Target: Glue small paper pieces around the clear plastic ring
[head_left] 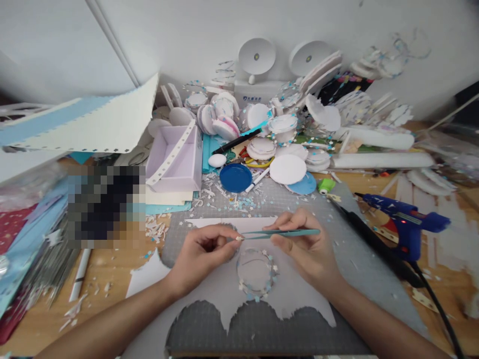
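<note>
My right hand (pixel 305 244) holds teal tweezers (pixel 299 233) level, their tips pointing left and reaching my left fingertips. With thumb and forefinger, my left hand (pixel 207 254) pinches a tiny pale piece (pixel 238 239), perhaps a small paper flower; the fingers partly cover it. Just below both hands lies a ring (pixel 270 286) set with small white and light blue flowers. It rests on a white sheet (pixel 299 299) with scalloped cut edges, which covers part of the grey cutting mat (pixel 359 319).
To the right lie a blue glue gun (pixel 406 217) and a black tool with a cord (pixel 374 244). A lilac box (pixel 174 154), a dark blue lid (pixel 235 178) and many white foam discs (pixel 287 169) crowd the back. Paper scraps and tiny flowers (pixel 239 204) are scattered on the mat.
</note>
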A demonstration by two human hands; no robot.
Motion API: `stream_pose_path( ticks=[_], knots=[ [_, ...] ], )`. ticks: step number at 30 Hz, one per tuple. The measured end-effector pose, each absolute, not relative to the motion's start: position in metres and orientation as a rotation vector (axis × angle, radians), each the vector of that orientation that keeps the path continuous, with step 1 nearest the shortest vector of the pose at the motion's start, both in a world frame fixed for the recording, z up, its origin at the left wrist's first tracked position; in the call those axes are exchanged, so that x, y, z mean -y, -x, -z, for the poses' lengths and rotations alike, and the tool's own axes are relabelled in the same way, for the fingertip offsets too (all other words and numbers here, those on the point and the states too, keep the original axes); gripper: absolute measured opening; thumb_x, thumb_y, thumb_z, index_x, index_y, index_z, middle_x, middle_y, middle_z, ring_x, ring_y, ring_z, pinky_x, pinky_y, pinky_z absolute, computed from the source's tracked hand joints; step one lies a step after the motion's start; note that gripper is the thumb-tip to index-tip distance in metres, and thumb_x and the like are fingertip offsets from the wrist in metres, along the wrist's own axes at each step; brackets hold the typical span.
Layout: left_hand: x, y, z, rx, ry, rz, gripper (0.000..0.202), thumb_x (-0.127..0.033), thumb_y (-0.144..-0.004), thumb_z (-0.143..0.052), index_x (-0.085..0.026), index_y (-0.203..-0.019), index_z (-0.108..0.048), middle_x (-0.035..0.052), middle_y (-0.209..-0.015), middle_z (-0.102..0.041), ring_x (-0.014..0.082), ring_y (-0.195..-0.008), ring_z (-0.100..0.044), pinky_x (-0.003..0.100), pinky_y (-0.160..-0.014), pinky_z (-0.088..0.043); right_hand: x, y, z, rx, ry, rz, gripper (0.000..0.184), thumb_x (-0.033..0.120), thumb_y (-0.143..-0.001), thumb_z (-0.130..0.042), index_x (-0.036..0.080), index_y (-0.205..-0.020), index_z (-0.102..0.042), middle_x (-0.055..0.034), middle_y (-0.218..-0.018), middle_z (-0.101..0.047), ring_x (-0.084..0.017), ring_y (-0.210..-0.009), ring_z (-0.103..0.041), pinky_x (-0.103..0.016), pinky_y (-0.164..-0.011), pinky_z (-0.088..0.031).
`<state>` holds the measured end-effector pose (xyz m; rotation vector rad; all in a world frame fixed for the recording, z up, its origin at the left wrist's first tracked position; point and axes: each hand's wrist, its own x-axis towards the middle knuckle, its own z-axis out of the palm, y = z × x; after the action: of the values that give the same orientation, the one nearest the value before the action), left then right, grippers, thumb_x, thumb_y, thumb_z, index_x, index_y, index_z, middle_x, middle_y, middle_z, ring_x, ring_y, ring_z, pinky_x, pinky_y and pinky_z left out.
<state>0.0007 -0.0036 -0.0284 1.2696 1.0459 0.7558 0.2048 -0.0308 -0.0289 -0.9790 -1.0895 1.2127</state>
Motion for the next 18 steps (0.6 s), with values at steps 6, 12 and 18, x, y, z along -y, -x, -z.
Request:
stream_pose_path(
  ticks=[6,12,18],
  knots=[
    [0.0041,-0.0011,0.0260,-1.042,-1.215,-0.762,0.017,-0.029,-0.076,-0.067,-0.015,-0.084,-0.073,-0.0052,-0.051,-0.038,0.0069,-0.048,-0.033,0.019,-0.047,-0.028,0.0325,-0.2037,0.0264,1.178,0.966,-1.104,0.018,0.008,-0.077,-0.065,0.024,-0.082,-0.060,0.0013,-0.081,-0.058,-0.013,-0.082,-0.066,-0.027,-0.075,-0.052],
    [0.0007,-0.0033,0.0239,-1.070,-1.172,-0.798,0.015,-0.029,-0.075,-0.069,-0.015,-0.075,-0.073,-0.0039,-0.051,-0.042,0.0070,-0.050,-0.035,0.019,-0.048,-0.030,0.0315,-0.2041,0.0245,1.150,0.953,-1.097,0.018,0.007,-0.077,-0.066,0.024,-0.082,-0.060,0.0011,-0.080,-0.060,-0.013,-0.082,-0.065,-0.027,-0.075,-0.052],
    [0.0013,0.0004,0.0292,-1.065,-1.110,-0.849,0.010,-0.027,-0.073,-0.072,-0.016,-0.073,-0.072,-0.0054,-0.050,-0.039,0.0059,-0.049,-0.033,0.018,-0.048,-0.028,0.0326,-0.2041,0.0250,1.113,0.960,-1.153,0.019,0.008,-0.075,-0.068,0.024,-0.081,-0.060,0.0005,-0.081,-0.060,-0.014,-0.082,-0.065,-0.027,-0.074,-0.051]
  ],
)
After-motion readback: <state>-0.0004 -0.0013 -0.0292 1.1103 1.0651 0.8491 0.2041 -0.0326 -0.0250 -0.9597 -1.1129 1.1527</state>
